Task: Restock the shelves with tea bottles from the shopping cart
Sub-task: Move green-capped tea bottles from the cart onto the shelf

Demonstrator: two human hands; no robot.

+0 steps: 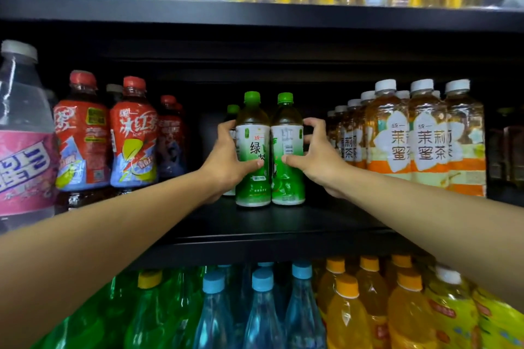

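Two green tea bottles gripped upright on the middle shelf (283, 221).
Left hand (226, 161) curled round left green tea bottle (252, 150); right hand (317, 156) round right green tea bottle (287, 150), touching side by side.

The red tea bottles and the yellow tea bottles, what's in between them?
In the head view, two green tea bottles stand side by side there, the left hand and right hand gripping them, with bare black shelf around.

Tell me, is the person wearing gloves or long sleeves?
No. Both arms are bare right up to the picture's edge: no sleeves show. The left hand and right hand have no gloves, rings, watch or bracelet. The fingers have short, plain nails.
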